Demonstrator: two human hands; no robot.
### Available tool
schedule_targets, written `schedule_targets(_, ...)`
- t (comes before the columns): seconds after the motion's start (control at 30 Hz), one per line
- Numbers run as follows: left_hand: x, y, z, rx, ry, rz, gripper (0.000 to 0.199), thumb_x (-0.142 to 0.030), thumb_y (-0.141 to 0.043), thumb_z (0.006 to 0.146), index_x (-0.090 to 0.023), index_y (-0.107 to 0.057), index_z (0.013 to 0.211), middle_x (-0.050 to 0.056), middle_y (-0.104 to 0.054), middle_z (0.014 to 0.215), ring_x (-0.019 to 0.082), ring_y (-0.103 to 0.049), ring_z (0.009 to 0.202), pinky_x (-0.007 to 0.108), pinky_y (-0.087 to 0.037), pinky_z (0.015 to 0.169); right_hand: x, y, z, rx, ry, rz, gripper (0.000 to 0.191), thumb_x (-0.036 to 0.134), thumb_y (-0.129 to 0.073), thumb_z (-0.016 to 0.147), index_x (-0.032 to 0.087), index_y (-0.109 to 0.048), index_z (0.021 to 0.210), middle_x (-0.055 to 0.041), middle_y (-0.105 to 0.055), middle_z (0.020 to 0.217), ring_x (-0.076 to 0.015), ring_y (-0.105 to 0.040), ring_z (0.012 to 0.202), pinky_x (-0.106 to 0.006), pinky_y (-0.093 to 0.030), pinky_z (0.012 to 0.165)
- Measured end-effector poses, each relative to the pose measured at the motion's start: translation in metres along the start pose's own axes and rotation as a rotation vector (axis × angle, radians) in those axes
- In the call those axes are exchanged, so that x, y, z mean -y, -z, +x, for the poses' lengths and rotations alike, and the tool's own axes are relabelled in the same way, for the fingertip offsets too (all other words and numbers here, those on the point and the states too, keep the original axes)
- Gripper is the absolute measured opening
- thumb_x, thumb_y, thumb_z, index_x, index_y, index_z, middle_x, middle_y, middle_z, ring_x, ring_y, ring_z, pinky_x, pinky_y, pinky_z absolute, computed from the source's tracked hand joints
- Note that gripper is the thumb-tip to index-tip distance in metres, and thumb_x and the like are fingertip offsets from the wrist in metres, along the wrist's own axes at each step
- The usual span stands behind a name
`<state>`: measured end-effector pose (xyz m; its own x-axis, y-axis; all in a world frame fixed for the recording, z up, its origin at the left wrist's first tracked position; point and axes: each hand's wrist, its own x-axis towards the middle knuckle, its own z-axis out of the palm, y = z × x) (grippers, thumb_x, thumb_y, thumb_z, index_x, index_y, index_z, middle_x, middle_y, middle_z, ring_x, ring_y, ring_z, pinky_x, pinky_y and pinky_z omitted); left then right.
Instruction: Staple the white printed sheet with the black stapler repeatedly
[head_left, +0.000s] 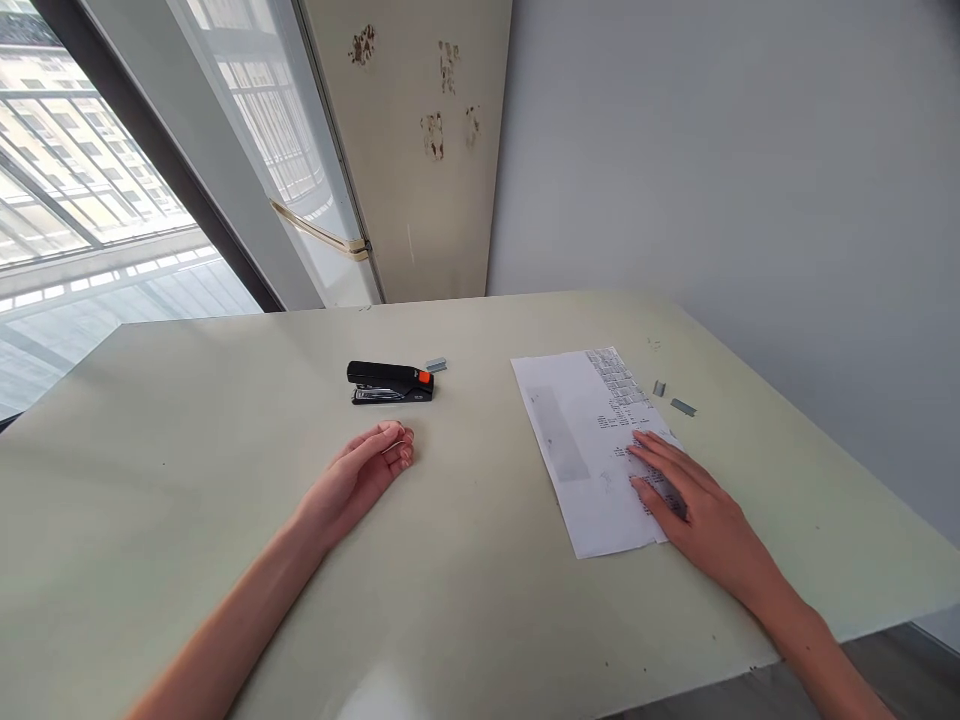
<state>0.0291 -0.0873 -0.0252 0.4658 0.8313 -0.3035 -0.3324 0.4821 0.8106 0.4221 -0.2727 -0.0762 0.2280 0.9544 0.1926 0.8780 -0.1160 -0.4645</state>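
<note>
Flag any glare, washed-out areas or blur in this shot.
Head view: window very bright, near washed out in places; head view: glare patch on the table at the bottom edge, reflections on the glossy door; head view: stapler, left hand and right hand look reasonably sharp, but print on the paper is too small to read.

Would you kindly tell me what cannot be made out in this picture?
Head view:
Small black print on the white rectangular paper: too small to read.
Paper beneath the right hand: hidden by that hand.
Left forearm: cut off by the bottom edge.
Pale markings on the black stapler with orange patch: too small.
</note>
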Motion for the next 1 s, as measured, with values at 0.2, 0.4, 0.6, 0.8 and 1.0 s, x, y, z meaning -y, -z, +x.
schedule_targets(0.2, -0.0017, -0.0034, -0.0009, -0.026, -0.019, -0.043, 0.017, -0.027, -0.087, 0.083, -0.015, -0.076, 0.082, 0.006, -0.065, 0.093, 0.014, -0.057, 0.084, 0.026, -0.054, 0.076, 0.0008, 0.0007, 0.0012, -0.008, -0.002, 0.006, 0.046, 0.054, -0.046, 0.107, 0.036, -0.056, 0.149, 0.0021, -0.052, 0.163, -0.0282, -0.045, 0.153, -0.056, -0.044, 0.123)
schedule_targets(0.4, -0.0036, -0.005, -0.0009, -0.026, -0.017, -0.037, 0.016, -0.025, -0.087, 0.083, -0.014, -0.076, 0.083, 0.006, -0.063, 0.093, 0.013, -0.056, 0.081, 0.025, -0.056, 0.075, 0.0013, -0.0002, 0.0034, -0.015, 0.003, 0.019, 0.045, 0.052, -0.047, 0.107, 0.034, -0.058, 0.147, 0.0013, -0.052, 0.163, -0.028, -0.045, 0.153, -0.056, -0.045, 0.123)
schedule_targets(0.6, -0.0051, -0.0083, -0.001, -0.045, -0.005, -0.019, 0.017, -0.025, -0.087, 0.083, -0.014, -0.074, 0.083, 0.006, -0.062, 0.093, 0.013, -0.056, 0.078, 0.025, -0.057, 0.074, 0.0013, -0.0002, 0.0049, -0.02, 0.01, 0.027, 0.045, 0.051, -0.048, 0.107, 0.033, -0.058, 0.147, 0.0005, -0.052, 0.162, -0.028, -0.044, 0.154, -0.056, -0.044, 0.124)
schedule_targets(0.8, -0.0053, -0.0086, 0.0011, -0.048, -0.007, -0.023, 0.018, -0.025, -0.088, 0.081, -0.014, -0.075, 0.085, 0.007, -0.063, 0.094, 0.014, -0.057, 0.079, 0.025, -0.059, 0.074, 0.0025, 0.0015, 0.005, -0.029, 0.021, 0.029, 0.044, 0.048, -0.048, 0.107, 0.033, -0.059, 0.147, -0.0003, -0.053, 0.162, -0.0283, -0.045, 0.153, -0.056, -0.045, 0.123)
schedule_targets(1.0, -0.005, -0.0076, 0.0018, -0.055, -0.001, -0.018, 0.018, -0.025, -0.089, 0.08, -0.014, -0.075, 0.083, 0.006, -0.063, 0.092, 0.014, -0.057, 0.08, 0.025, -0.058, 0.074, 0.0013, 0.0026, 0.0038, -0.014, 0.009, 0.011, 0.045, 0.049, -0.048, 0.108, 0.034, -0.057, 0.149, 0.0013, -0.052, 0.163, -0.028, -0.044, 0.154, -0.056, -0.045, 0.123)
